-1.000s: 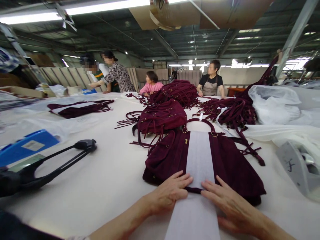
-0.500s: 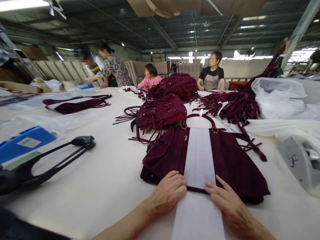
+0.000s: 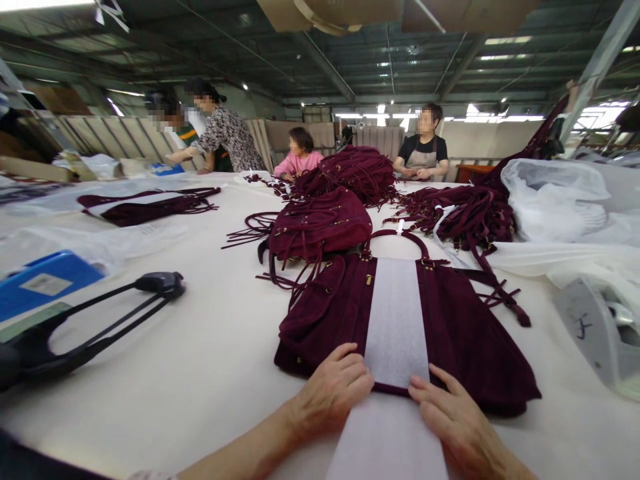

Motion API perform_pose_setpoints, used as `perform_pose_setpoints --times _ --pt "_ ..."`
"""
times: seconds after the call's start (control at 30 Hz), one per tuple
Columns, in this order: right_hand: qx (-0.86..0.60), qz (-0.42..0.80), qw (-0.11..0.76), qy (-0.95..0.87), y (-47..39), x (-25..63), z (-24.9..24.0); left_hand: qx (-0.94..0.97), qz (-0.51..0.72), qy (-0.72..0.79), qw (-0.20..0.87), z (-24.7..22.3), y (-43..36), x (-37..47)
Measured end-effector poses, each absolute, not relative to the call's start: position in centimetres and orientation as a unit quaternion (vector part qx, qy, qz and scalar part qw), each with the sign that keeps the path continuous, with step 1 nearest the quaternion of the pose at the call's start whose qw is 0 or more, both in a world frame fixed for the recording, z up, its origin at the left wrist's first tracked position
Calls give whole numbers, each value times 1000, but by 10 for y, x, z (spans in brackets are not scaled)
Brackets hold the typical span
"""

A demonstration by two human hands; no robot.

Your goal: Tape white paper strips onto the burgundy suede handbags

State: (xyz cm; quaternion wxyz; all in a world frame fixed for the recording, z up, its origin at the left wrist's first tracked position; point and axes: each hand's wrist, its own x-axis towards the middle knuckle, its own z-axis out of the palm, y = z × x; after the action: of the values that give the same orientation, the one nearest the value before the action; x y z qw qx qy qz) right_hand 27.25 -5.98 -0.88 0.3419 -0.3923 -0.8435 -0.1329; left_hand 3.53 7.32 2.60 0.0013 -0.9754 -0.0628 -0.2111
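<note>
A burgundy suede bag [image 3: 460, 333] lies flat on the white table [image 3: 220, 347] in front of me. Down its middle runs a white strip of sheet material [image 3: 395, 320], which hangs past the bag's near edge towards me. My left hand [image 3: 333, 390] rests with curled fingers on the strip's left side at that edge. My right hand [image 3: 453, 417] lies flat on the strip's right side, fingers spread and touching the bag. Neither hand grips anything that I can see.
More burgundy fringed bags [image 3: 320, 223] and straps [image 3: 460, 213] are piled behind. A black handled tool [image 3: 95, 320] and a blue box [image 3: 43, 283] lie left. Clear plastic bags [image 3: 555, 200] and a grey device [image 3: 595, 330] sit right. Several people [image 3: 423, 150] work at the far side.
Both hands have slid a little towards me along the white strip, to the bag's near edge. The view has shifted slightly.
</note>
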Motion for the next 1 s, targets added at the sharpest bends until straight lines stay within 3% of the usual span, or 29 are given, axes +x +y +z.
perform_pose_setpoints --times 0.23,0.43,0.77,1.0 --pt "-368 -132 314 -865 -67 266 2 -983 -164 -77 4 31 70 34" --pt "-376 -164 240 -880 -66 252 10 -982 -173 -64 24 30 69 38" --pt "-325 -94 298 -892 -65 237 14 -987 -156 -19 -13 26 75 44" --pt "-309 -125 295 -895 -60 236 32 -987 -151 -3 -49 31 76 42"
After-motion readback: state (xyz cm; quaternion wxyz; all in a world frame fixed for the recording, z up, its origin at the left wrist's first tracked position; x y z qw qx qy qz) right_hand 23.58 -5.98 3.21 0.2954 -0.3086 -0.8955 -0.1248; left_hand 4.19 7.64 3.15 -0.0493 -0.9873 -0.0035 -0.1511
